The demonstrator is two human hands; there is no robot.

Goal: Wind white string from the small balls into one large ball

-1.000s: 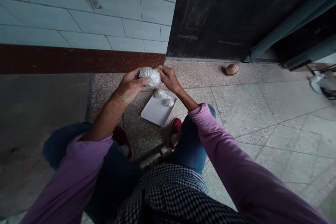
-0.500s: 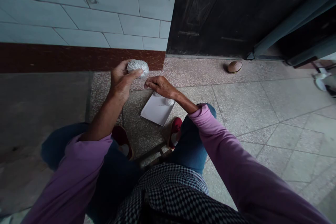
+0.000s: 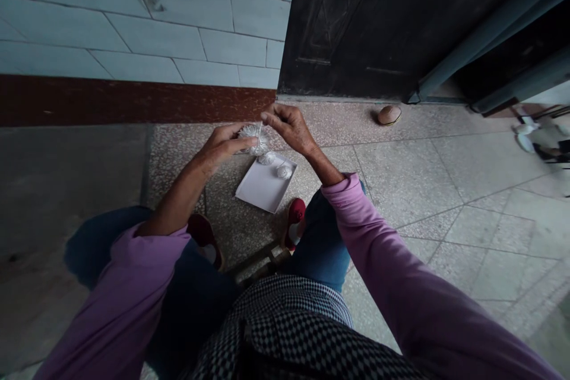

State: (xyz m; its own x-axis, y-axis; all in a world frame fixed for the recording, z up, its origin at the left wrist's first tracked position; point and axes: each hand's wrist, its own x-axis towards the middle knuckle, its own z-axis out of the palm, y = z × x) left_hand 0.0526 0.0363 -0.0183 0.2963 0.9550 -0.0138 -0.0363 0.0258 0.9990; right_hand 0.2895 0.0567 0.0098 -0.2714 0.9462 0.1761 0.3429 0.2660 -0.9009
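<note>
My left hand (image 3: 225, 145) grips a ball of white thread (image 3: 253, 135), held above the floor. My right hand (image 3: 289, 126) is just right of the ball, its fingertips pinched as if on a thread end; the strand itself is too thin to make out. Below the hands a white tray (image 3: 258, 187) lies on the floor with two smaller white thread balls (image 3: 267, 158) (image 3: 284, 171) on its far end. My purple sleeves, blue trousers and red shoes (image 3: 296, 219) fill the lower view.
A tiled wall with a dark red skirting (image 3: 133, 101) runs along the back left. A dark door (image 3: 378, 24) stands behind the hands. A small brown rounded object (image 3: 389, 114) lies on the terrazzo floor near the door. Something white and blurred sits at the far right edge (image 3: 528, 136).
My left hand lowered the thread ball back toward the middle after lifting it left. My right hand rose from the tray to beside the ball, fingers pinched.
</note>
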